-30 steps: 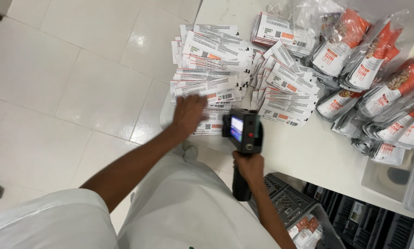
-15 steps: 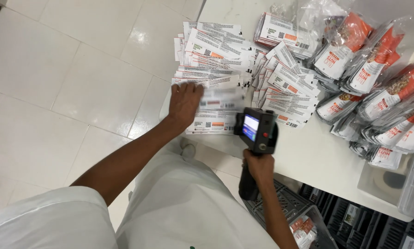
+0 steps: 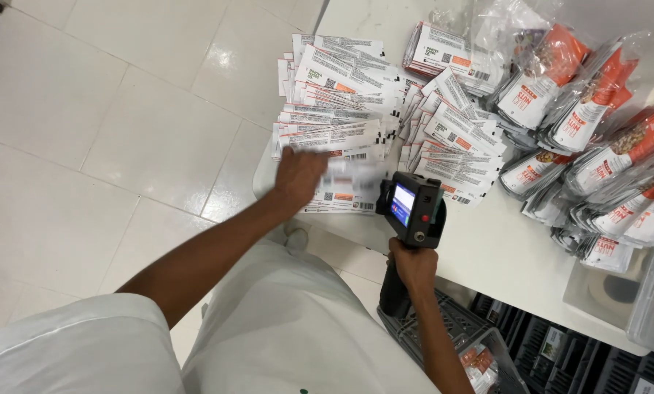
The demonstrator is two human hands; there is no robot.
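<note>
1. The flat printed pouches (image 3: 341, 138) are lying fanned in overlapping rows at about 12 o'clock from the person, at the near-left corner of the white table (image 3: 487, 255), some overhanging its edge. They look thin, light, flexible and glossy, so I judge they are likely to slide over one another; pressing flat on a face or pinching a free edge seems the surest hold.

2. The left hand (image 3: 298, 175) is resting palm-down on the nearest pouches, fingers spread flat rather than curled; it is blurred, so I cannot tell whether it is pinching one.

3. The right hand (image 3: 413, 266) is wrapping closed around the dark grip of a handheld printer gun (image 3: 413, 208), at about 2 o'clock from the left hand. Its lit screen is facing the person, and its head is hovering just beside the pouch row. It looks rigid and heavier than the pouches, best held by the handle.

4. Further out, at 1 to 3 o'clock, filled clear-and-orange snack packets (image 3: 604, 146) are piling up; these look bulkier and crinkly.

5. Below the table edge, at 4 o'clock, dark plastic crates (image 3: 553, 350) are sitting on the floor, one holding a few packets.
</note>
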